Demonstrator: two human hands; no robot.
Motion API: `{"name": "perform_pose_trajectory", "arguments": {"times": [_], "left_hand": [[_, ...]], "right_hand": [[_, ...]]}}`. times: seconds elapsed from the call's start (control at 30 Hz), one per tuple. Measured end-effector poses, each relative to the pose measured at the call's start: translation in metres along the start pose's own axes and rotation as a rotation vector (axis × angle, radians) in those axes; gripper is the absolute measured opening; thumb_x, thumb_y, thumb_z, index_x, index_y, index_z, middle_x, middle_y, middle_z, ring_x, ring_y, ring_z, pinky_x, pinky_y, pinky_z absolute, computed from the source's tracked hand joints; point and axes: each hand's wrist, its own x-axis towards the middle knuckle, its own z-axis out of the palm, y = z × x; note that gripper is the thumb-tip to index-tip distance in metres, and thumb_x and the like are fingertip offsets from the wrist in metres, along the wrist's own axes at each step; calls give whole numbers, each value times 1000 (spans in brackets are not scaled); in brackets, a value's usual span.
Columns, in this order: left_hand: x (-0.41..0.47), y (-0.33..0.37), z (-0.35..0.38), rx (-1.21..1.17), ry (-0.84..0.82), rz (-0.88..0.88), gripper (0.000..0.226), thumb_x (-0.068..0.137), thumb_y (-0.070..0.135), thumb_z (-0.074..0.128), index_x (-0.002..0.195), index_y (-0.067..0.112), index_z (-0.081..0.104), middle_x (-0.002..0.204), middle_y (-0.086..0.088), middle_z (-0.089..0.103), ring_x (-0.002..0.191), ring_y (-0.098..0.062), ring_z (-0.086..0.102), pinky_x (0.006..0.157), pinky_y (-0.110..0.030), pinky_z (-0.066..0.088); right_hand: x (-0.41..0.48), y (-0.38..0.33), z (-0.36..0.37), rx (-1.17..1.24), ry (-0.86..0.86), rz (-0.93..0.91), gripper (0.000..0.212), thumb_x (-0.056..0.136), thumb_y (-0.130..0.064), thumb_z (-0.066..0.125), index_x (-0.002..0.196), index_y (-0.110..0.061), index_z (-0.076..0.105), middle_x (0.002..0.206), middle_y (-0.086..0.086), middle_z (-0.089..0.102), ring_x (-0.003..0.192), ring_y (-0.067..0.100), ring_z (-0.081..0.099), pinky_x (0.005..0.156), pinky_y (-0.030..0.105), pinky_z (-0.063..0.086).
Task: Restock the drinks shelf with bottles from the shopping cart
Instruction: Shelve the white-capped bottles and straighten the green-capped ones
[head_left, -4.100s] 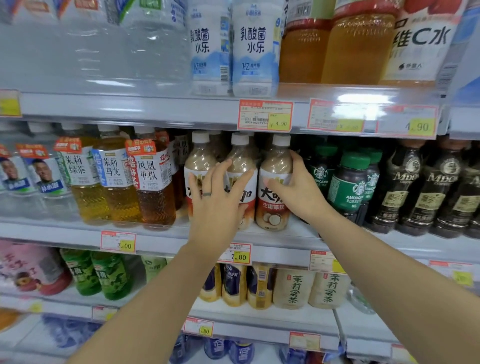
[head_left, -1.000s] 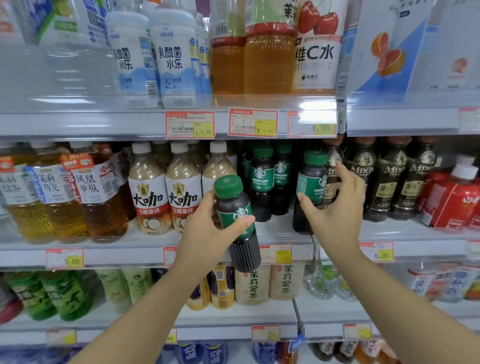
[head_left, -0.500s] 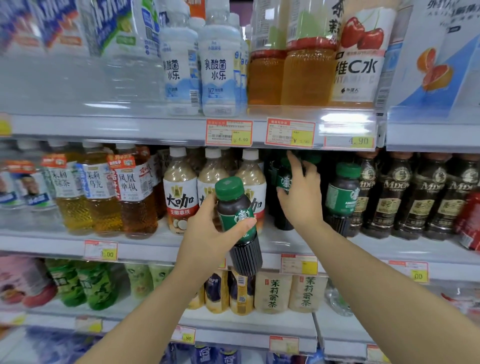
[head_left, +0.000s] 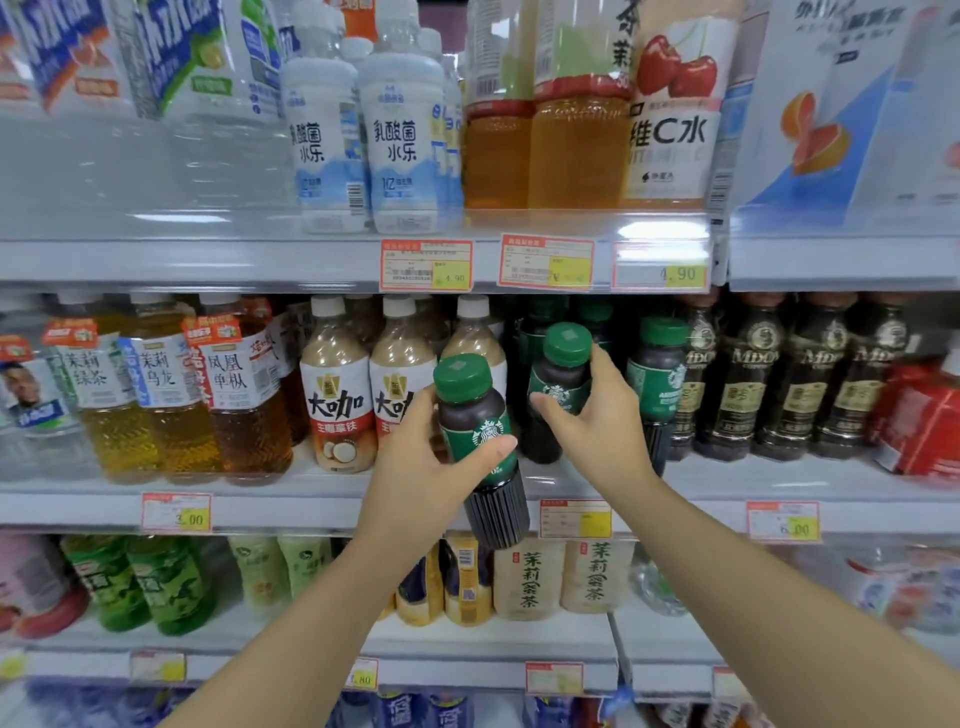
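Left grip (head_left: 421, 467) is closed around a dark coffee bottle with a green cap (head_left: 478, 426), thumb across the front of its green label and fingers behind. This bottle is held in the air in front of the middle shelf (head_left: 311, 506), tilted so the cap leans up and to the left while the ribbed base hangs over the shelf's front rim. Right grip (head_left: 597, 415) is closed on a second green-capped bottle (head_left: 558, 379), thumb on the left of the label and fingers curled round the right side. That bottle is upright, in the green-cap row of the middle shelf; whether its base rests on the shelf cannot be told. Just right of it, a third green-capped bottle (head_left: 657, 379) stands on the same shelf, partly behind the right wrist. To the left stand milk coffee bottles with white caps (head_left: 337, 395), and further left amber tea bottles (head_left: 234, 395). To the right stands a row of dark bottles with brown caps (head_left: 753, 384), then a red pack (head_left: 924, 421). Price tags (head_left: 574, 518) sit along the rim. White drink bottles (head_left: 400, 135) fill the upper shelf (head_left: 208, 260), and pale jasmine tea bottles (head_left: 530, 577) stand on the shelf below.
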Motion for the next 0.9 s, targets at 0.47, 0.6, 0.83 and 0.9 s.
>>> {"name": "perform_pose_trajectory", "arguments": {"times": [0.47, 0.6, 0.83, 0.9], "left_hand": [[-1, 17, 68, -15, -135, 56, 48, 71, 38, 75, 111, 44, 50, 107, 21, 64, 99, 1, 60, 91, -39, 51], [-1, 16, 73, -20, -139, 35, 52, 71, 37, 76, 117, 40, 51, 107, 22, 64, 99, 2, 60, 90, -38, 51], [-2, 15, 69, -12, -117, 13, 47, 70, 35, 76, 110, 43, 52, 103, 24, 64, 95, 8, 59, 87, -29, 50], [-1, 15, 68, -16, -111, 4, 47, 68, 37, 75, 110, 41, 53, 102, 22, 65, 96, 4, 60, 89, -33, 51]], "right_hand": [[-26, 18, -124, -30, 217, 17, 54, 80, -21, 71, 128, -17, 48, 118, -2, 57, 107, 2, 52, 91, 10, 38], [-22, 39, -129, -66, 187, 64, 57, 80, -26, 70, 132, -19, 46, 122, -5, 56, 113, 6, 51, 97, 15, 39], [-3, 50, -133, -108, 158, 36, 51, 81, -23, 69, 127, -22, 49, 117, -4, 57, 110, 12, 52, 97, 30, 42], [0, 50, -135, -101, 150, 43, 48, 81, -24, 69, 125, -23, 50, 115, -5, 59, 109, 10, 53, 96, 29, 43]]}}
